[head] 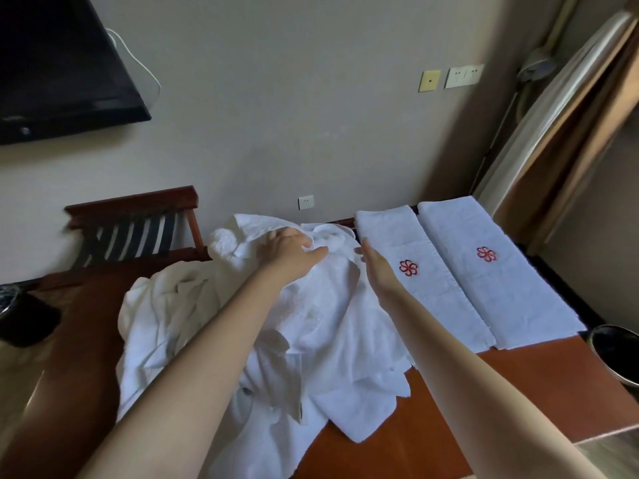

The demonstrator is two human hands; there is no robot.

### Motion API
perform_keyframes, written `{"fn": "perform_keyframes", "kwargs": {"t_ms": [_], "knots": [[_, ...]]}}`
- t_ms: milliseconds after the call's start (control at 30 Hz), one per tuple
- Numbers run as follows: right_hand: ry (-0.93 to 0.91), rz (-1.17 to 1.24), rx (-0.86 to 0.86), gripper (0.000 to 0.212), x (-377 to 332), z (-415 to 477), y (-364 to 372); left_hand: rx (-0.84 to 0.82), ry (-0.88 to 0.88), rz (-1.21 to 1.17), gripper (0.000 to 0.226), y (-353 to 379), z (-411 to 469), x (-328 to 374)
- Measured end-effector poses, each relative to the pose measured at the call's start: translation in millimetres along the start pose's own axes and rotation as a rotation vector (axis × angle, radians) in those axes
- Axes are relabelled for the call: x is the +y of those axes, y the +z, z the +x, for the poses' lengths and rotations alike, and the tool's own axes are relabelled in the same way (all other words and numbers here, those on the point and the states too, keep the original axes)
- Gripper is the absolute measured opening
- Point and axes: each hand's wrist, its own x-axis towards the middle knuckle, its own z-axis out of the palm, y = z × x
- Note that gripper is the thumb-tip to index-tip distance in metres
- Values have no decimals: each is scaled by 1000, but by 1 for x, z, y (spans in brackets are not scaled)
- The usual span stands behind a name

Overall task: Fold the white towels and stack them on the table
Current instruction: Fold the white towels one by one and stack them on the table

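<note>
Inventory, as I face the wall:
- black television (58, 63), upper left
- wooden luggage rack (135, 229) below it
- wall sockets (463, 76), upper right
- brown curtain (570, 133), far right
- round bin (612, 354) under the curtain

Two folded white towels (425, 271) bore red flower emblems (408, 268); the table (484, 392) was reddish-brown; the television (52, 63) was black.

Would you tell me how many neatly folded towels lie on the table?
2. One folded towel lies beside the unfolded pile, the other immediately right of it; the pile may hide more.
</note>
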Motion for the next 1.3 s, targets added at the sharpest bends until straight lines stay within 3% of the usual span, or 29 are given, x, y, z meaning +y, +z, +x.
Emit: {"fn": "perform_keyframes", "kwargs": {"t_ms": [100, 233, 367, 467, 567, 733, 900, 967, 1067, 1300], "knots": [[-306, -187, 79, 27, -41, -18, 19, 119, -25, -230, 23, -11, -5, -7], [-608, -525, 170, 30, -81, -49, 76, 397, -41, -356, 22, -40, -19, -36], [-804, -764, 217, 31, -104, -79, 149, 482, -73, -393, 25, -69, -36, -99], [-914, -885, 96, 30, -104, -90, 206, 482, -145, -335, 21, -79, -48, -163], [-870, -942, -79, 37, -85, -91, 261, 399, -275, -291, 17, -72, -57, -239], [-547, -1149, -353, 54, -34, -74, 314, 64, -627, -225, 70, -34, -81, -351], [-212, -1221, -504, 66, 4, -68, 322, -199, -798, -502, 115, 3, -91, -372], [-194, -1178, -486, 66, 11, -68, 322, -231, -791, -381, 124, 15, -88, -363], [-221, -1108, -426, 64, 9, -66, 319, -210, -773, -182, 117, 27, -86, -356], [-215, -991, -373, 62, 5, -61, 318, -164, -563, -255, 69, 28, -82, -367]]}}
